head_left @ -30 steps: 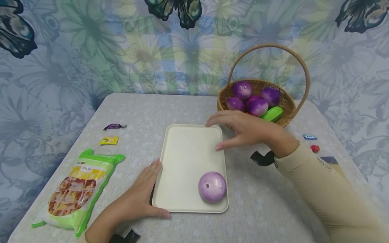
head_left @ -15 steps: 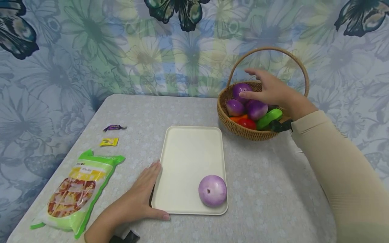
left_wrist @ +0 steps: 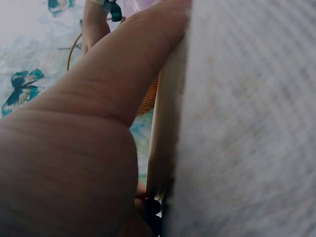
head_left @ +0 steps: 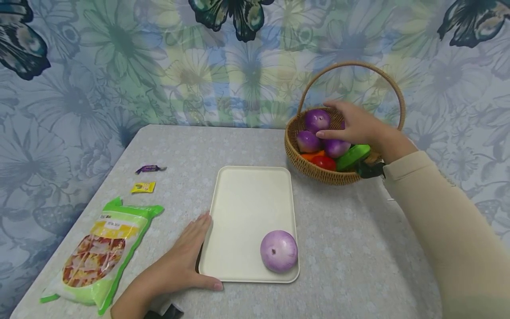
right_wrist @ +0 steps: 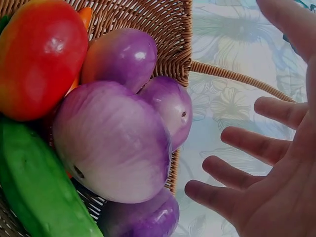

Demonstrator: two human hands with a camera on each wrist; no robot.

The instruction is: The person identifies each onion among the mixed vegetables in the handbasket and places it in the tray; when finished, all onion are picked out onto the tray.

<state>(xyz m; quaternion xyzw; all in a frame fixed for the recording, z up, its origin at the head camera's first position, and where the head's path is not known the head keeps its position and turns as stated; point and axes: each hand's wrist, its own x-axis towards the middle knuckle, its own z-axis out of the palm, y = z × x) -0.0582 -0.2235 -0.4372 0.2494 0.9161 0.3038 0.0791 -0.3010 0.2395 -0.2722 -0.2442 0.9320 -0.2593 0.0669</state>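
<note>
My left hand (head_left: 181, 259) rests at the near left corner of a cream tray (head_left: 247, 204), fingers along its left side and thumb at the front edge. A pale purple onion (head_left: 279, 251) sits in the tray's near right corner. Over the wicker basket (head_left: 334, 177), under its arched handle, my right hand (head_left: 364, 128) reaches with fingers spread and nothing held. In the right wrist view the fingers stand apart from several purple onions (right_wrist: 111, 143). Beside these lie a red tomato-like vegetable (right_wrist: 42, 59) and a long green vegetable (right_wrist: 42, 182).
To the left lies a green snack bag (head_left: 101, 254), with a yellow packet (head_left: 143, 187) and a purple wrapped candy (head_left: 150, 168) beyond it. Orange vegetables (head_left: 312, 155) show at the basket's front. A flowered cloth (head_left: 255, 79) hangs behind the table.
My right hand has gone from the tray's far right corner up and right to the basket, then dipped slightly. The left hand stays at the tray.
</note>
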